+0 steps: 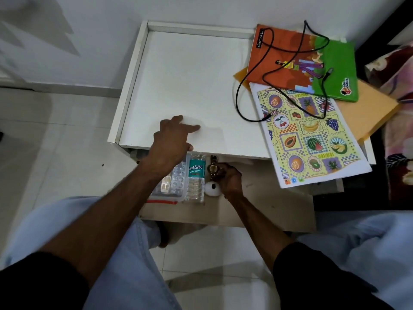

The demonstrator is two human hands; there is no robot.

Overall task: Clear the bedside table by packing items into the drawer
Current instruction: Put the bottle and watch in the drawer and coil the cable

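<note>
My right hand (231,179) is down in the open drawer (257,211), fingers curled round 1 gold wristwatch (213,168) near the drawer's back edge. Just beside it, twd the front: 1 small white round case (212,188). Left of that, 1 clear water bottle w/ teal label (196,175) lying flat, then 1 clear plastic box of pill strips (175,183) at the drawer's left side; can't count the strips.

My left hand (173,142) rests on the tabletop (190,81) at its front edge, fingers loosely spread, gripping nothing, thumb over the lip.

Still on the tabletop, all at the right side: 1 orange-and-green book (312,63) by the back right corner, 1 fruit-pattern book (312,135) overhanging the front right corner, 1 tan sheet (366,113) under them, 1 black cable (250,97) looped across both books.
</note>
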